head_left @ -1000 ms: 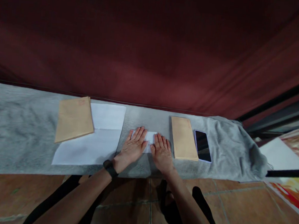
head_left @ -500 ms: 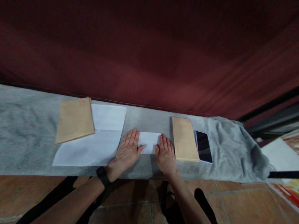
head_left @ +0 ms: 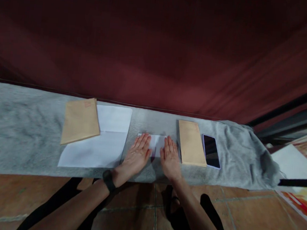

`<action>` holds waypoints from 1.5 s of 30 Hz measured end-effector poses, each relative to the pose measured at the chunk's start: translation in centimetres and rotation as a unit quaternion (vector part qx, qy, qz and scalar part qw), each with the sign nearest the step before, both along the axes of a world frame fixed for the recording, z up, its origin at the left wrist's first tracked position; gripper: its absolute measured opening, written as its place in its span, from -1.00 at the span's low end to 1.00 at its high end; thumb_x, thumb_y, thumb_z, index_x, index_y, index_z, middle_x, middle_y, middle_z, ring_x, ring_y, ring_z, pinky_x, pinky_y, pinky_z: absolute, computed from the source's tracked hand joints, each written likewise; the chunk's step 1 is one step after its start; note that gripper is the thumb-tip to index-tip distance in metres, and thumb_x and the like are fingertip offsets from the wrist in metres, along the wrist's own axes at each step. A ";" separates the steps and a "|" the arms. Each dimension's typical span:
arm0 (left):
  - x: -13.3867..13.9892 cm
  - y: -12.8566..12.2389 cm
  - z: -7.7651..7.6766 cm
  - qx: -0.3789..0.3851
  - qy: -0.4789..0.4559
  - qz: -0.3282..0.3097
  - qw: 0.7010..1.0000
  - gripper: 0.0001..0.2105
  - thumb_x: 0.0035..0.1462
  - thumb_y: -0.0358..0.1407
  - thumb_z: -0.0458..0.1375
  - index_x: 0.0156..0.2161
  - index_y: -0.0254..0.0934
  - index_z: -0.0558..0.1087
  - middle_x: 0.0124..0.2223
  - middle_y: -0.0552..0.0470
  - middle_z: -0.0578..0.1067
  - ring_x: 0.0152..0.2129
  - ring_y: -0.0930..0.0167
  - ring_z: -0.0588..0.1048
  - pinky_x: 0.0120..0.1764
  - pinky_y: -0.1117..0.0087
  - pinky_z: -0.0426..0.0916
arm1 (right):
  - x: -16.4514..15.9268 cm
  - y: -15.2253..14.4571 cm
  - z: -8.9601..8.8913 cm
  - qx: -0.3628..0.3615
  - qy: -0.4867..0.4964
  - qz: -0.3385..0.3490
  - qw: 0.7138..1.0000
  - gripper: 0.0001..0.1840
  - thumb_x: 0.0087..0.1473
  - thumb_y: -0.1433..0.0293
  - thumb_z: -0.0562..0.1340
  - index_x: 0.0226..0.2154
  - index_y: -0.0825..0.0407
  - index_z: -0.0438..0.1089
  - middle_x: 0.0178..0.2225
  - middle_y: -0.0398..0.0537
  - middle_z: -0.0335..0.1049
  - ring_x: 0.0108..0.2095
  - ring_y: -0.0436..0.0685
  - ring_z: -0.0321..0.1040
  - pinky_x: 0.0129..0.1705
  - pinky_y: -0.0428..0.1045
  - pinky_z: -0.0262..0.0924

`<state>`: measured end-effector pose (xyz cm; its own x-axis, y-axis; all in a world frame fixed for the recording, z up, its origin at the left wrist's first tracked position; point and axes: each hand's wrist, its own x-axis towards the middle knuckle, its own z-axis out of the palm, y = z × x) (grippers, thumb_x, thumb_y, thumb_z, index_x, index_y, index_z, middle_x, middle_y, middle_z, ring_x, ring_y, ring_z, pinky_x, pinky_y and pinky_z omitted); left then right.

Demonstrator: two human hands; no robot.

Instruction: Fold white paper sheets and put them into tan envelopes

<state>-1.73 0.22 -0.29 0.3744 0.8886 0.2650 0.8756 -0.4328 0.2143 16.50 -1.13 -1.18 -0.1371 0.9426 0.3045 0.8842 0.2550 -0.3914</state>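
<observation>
A small folded sheet of white paper lies flat on the grey cloth, partly covered by both hands. My left hand presses on its left part with fingers stretched out and palm down. On the paper's right end rests my right hand, also flat with fingers extended. Just right of that hand is a stack of brown envelopes. Left of my hands, a larger sheet of white paper with a crease across it lies partly under another brown envelope stack.
A phone with a dark screen lies beside the right envelopes. The grey cloth covers a long narrow surface against a dark red panel. Bunched cloth and a black bar are at the right. Tiled floor shows below.
My left hand has slid right across the folded paper, uncovering its left corner and closing the gap to my right hand. The whole view has shifted slightly.
</observation>
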 end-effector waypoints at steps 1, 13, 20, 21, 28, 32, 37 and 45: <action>0.4 -0.3 0.0 -0.005 0.000 -0.035 0.999 -0.44 0.35 -0.28 -0.12 0.38 -0.47 0.06 0.41 -0.26 0.11 0.38 0.22 0.03 0.36 0.06 0.02 | -0.3 0.0 0.2 -0.010 0.010 0.019 1.000 -0.40 0.41 0.27 -0.12 0.40 0.11 -0.08 0.43 0.13 -0.12 0.42 0.18 -0.16 0.38 0.23 -0.04; 1.6 -1.4 -0.3 -0.019 0.045 -0.137 0.989 -0.40 0.28 -0.35 -0.05 0.39 -0.47 0.03 0.43 -0.29 0.05 0.40 0.22 -0.05 0.37 0.01 -0.12 | -1.5 -0.3 -0.1 -0.029 -0.063 0.062 0.996 -0.40 0.44 0.24 -0.18 0.39 0.17 -0.02 0.41 0.15 -0.06 0.43 0.17 -0.18 0.40 0.20 -0.16; 1.0 -1.6 0.2 -0.016 0.033 -0.095 0.995 -0.47 0.36 -0.24 -0.11 0.35 -0.46 0.13 0.41 -0.24 0.13 0.39 0.23 0.00 0.38 0.03 -0.11 | -0.5 -0.3 -0.6 -0.007 -0.112 0.035 0.993 -0.36 0.43 0.20 -0.14 0.37 0.24 -0.01 0.40 0.23 -0.06 0.42 0.25 -0.18 0.38 0.23 -0.13; 0.9 -1.5 0.2 -0.015 0.033 -0.089 0.995 -0.47 0.37 -0.22 -0.11 0.35 -0.44 0.15 0.41 -0.23 0.14 0.39 0.24 0.01 0.38 0.03 -0.11 | -0.4 -0.3 -0.7 -0.005 -0.113 0.028 0.993 -0.35 0.42 0.19 -0.13 0.38 0.24 -0.01 0.40 0.24 -0.06 0.42 0.25 -0.17 0.38 0.23 -0.12; -0.9 0.6 0.3 -0.026 0.050 0.009 0.998 -0.48 0.38 -0.20 -0.13 0.34 -0.42 0.18 0.39 -0.23 0.18 0.36 0.21 0.10 0.36 0.07 -0.06 | -0.3 -0.5 -1.1 -0.011 -0.106 -0.006 0.994 -0.30 0.41 0.14 -0.10 0.39 0.25 -0.07 0.40 0.27 -0.07 0.40 0.28 -0.11 0.37 0.24 -0.11; -1.5 1.9 1.1 -0.042 0.033 0.040 0.998 -0.51 0.35 -0.31 -0.15 0.32 -0.41 0.20 0.34 -0.23 0.28 0.29 0.18 0.22 0.30 0.07 0.06 | -0.4 -0.5 -1.0 -0.009 -0.086 -0.018 0.996 -0.30 0.40 0.13 -0.08 0.40 0.22 -0.08 0.39 0.28 -0.04 0.39 0.31 -0.07 0.35 0.27 -0.08; -1.5 3.1 2.2 -0.063 -0.002 0.045 0.997 -0.53 0.25 -0.44 -0.09 0.25 -0.40 0.30 0.15 -0.26 0.44 0.07 0.16 0.40 0.12 0.09 0.26 | -0.4 -0.6 -1.0 0.000 -0.064 -0.014 0.998 -0.31 0.40 0.14 -0.05 0.39 0.22 -0.04 0.39 0.29 -0.03 0.38 0.34 -0.05 0.34 0.29 -0.06; -2.8 5.9 2.3 -0.211 -0.295 0.073 0.929 -0.88 0.05 -0.40 0.09 -0.41 -0.24 0.48 -0.41 0.02 0.50 -0.36 0.33 0.48 -0.21 0.31 0.39 | -0.1 -1.0 0.4 -0.031 -0.049 0.106 0.993 -0.22 0.32 0.08 0.09 0.40 0.11 -0.08 0.43 0.21 -0.14 0.42 0.31 -0.16 0.38 0.31 -0.11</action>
